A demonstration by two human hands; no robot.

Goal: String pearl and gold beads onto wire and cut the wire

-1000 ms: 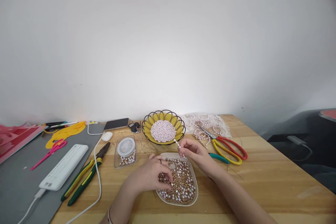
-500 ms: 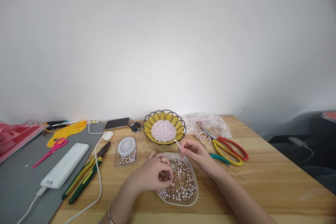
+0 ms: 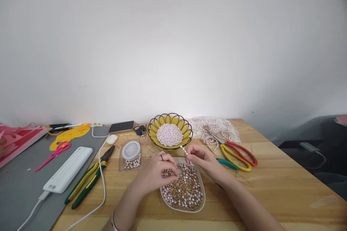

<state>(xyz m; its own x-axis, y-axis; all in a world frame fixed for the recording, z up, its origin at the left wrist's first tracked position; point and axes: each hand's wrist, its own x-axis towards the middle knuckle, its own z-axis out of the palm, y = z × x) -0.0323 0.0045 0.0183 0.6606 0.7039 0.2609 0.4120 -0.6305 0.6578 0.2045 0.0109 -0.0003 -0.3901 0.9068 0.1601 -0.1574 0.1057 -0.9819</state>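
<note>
My right hand (image 3: pixel 202 159) pinches a short string of white pearl beads (image 3: pixel 183 149) over the far right corner of the bead tray. One end of the strand sticks up past the fingertips. My left hand (image 3: pixel 159 171) hovers above the tray's left side with thumb and forefinger closed together; whatever lies between them is too small to make out. Below both hands sits a white tray (image 3: pixel 201 207) full of loose gold and pale pearl beads. Just beyond it stands a yellow basket with a looped black rim (image 3: pixel 151 133), holding many small pale beads (image 3: pixel 169 134).
Left of the tray stand a clear box with a thread spool (image 3: pixel 131 150), green-yellow pliers (image 3: pixel 88 187) and a white power bank (image 3: pixel 67 169) with its cable. Scissors (image 3: pixel 238 155) and a bag of bead strings (image 3: pixel 217 128) lie right. A phone (image 3: pixel 121 126) rests behind.
My left hand has lifted slightly away from the beads in the tray, its fingertips still together. My right hand stays in nearly the same place with the bead string.
</note>
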